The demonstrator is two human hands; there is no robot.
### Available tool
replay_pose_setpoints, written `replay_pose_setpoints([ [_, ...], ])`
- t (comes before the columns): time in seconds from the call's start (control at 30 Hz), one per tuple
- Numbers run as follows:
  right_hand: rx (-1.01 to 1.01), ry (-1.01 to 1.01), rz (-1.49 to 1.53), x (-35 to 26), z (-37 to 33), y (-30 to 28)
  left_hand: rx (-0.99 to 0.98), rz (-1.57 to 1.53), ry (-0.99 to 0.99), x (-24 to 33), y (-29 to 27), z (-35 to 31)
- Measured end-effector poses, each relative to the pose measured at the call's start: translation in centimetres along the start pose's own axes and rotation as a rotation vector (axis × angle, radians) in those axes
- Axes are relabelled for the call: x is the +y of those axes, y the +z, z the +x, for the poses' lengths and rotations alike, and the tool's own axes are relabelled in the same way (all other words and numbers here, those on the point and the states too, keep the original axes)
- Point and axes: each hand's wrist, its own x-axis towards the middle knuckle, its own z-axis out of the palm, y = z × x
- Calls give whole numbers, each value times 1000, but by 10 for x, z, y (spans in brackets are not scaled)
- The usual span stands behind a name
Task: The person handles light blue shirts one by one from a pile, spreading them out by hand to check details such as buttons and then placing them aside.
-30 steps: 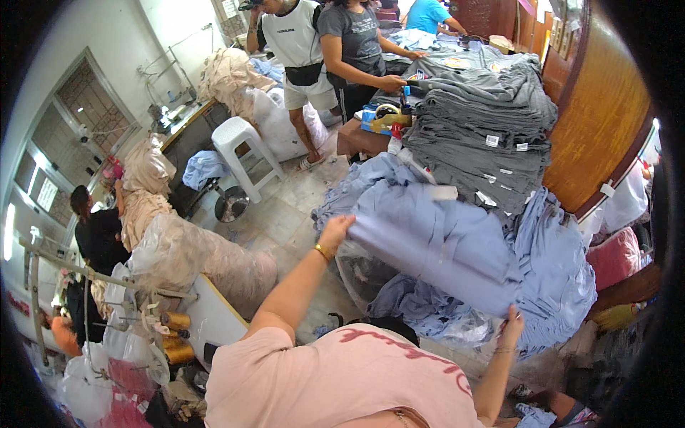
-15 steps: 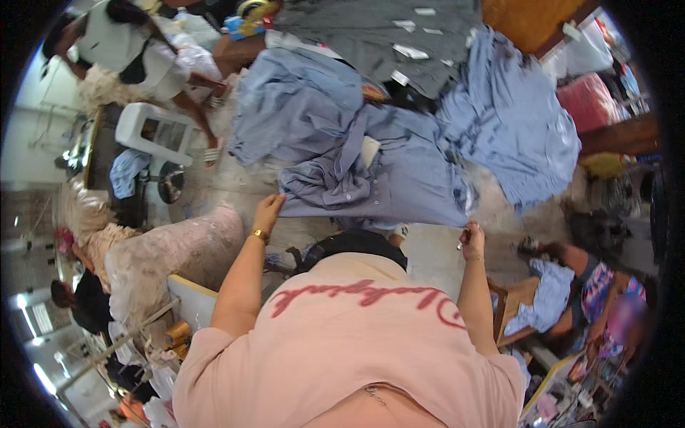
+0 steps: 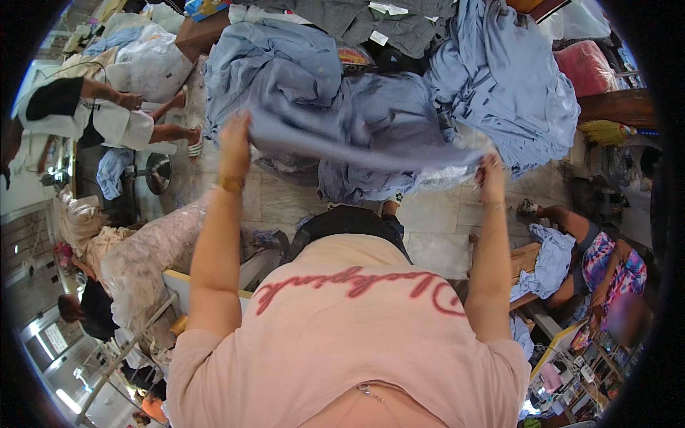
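A blue-grey shirt (image 3: 357,151) is stretched between my hands in front of me, its near edge blurred by motion. My left hand (image 3: 235,139) is closed on one end of that edge, smeared but still gripping. At the opposite end, my right hand (image 3: 489,175) pinches the cloth. Most of the shirt hangs beyond the edge, merging with crumpled blue garments (image 3: 285,64) behind it on the left. More blue garments (image 3: 499,78) lie in a thick, layered heap past my right hand.
Dark grey cloth (image 3: 342,25) with white paper pieces lies at the far side. Someone in white shorts (image 3: 132,128) walks at the left, near a long plastic-wrapped bundle (image 3: 153,250). At the right, a seated person in bright patterned clothing (image 3: 606,267) is beside a wooden chair (image 3: 524,260) holding blue cloth.
Both hands have moved farther away and apart, the left most, lifting and tightening the shirt's near edge. The walking person at the left now appears lower and farther left in view.
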Motion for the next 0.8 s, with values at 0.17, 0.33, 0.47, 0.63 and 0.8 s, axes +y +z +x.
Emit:
replay_pose_setpoints([
  [0.17, 158, -275, 140, -138, 24, 2, 402, -1006, -370, 95, -62, 91],
  [0.33, 179, -394, -226, -128, 2, -18, 391, -499, -302, 79, -29, 26],
  [0.47, 108, -170, -457, -25, 8, -46, 104, -610, -531, 28, 49, -60],
  [0.63, 53, -14, -466, 74, 5, -65, -264, -541, -744, 12, 72, -99],
  [0.8, 36, 82, -530, 94, -4, -76, -433, -486, -627, -3, 72, -111],
])
